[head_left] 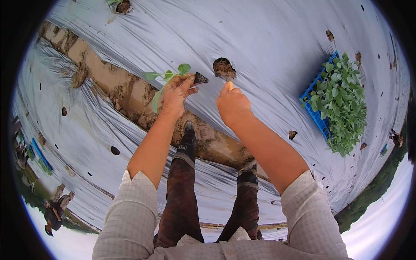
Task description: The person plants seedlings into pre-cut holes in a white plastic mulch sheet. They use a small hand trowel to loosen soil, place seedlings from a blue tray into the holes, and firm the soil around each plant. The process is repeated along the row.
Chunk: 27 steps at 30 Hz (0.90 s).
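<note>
My left hand (174,96) is closed on a young seedling (184,68), its green leaves pointing left and its dark root plug (200,78) sticking out to the right. The plug is held just left of a round hole (224,66) in the silvery plastic sheet, where brown soil shows. In my right hand (234,105), closed in a fist, is a small tool with a yellowish handle (231,85). Its end points toward the near edge of the hole; the rest of the tool is hidden by my fingers or in the soil.
A blue seedling tray (318,119) full of leafy plants lies on the sheet at right. A muddy, waterlogged furrow (134,93) runs diagonally beneath me, my boots (187,141) in it. More holes dot the sheet. Another person (54,212) is at far lower left.
</note>
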Available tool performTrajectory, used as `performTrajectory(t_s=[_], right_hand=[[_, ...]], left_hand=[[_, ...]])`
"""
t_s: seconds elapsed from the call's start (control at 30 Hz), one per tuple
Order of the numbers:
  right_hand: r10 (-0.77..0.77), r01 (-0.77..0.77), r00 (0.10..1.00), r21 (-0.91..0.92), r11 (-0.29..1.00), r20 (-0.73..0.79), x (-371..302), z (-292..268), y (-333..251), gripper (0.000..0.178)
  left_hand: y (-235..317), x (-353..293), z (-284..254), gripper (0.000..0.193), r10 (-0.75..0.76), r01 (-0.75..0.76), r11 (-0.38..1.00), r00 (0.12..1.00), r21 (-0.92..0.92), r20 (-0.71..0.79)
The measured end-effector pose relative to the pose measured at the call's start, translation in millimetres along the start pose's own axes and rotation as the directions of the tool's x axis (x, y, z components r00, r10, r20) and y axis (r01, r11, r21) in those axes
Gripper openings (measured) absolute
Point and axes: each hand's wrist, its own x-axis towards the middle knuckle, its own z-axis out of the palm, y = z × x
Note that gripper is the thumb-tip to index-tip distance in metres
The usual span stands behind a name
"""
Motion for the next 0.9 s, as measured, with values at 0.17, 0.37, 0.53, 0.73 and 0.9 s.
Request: performTrajectory(t_s=[0.17,0.37,0.53,0.73,0.9], right_hand=[[0.076,-0.043,0.989,0.249,0.968,-0.124,-7.3,30.3,17.3,0.063],[0.051,0.055,0.95,0.326,0.944,-0.309,-5.7,48.2,44.4,0.056],[-0.04,0.087,0.981,0.247,0.965,-0.191,-6.8,36.1,61.2,0.054],[-0.151,0.182,0.974,0.186,0.966,-0.167,-25.2,30.6,75.9,0.051],[-0.214,0.223,0.974,0.171,0.96,-0.069,-20.4,14.8,91.2,0.048]], left_hand=[[-3.4,54.8,54.0,0.006,-0.213,0.197,0.974,0.964,0.109,0.158],[-15.9,82.4,80.4,0.015,-0.26,0.175,0.897,0.952,0.406,0.164],[-16.7,98.4,95.4,0.014,-0.191,-0.081,0.724,0.93,0.685,0.312],[-22.5,140.9,75.7,0.014,-0.091,-0.279,0.644,0.897,0.713,0.433],[-22.0,129.1,80.0,0.014,-0.097,-0.276,0.655,0.892,0.703,0.441]])
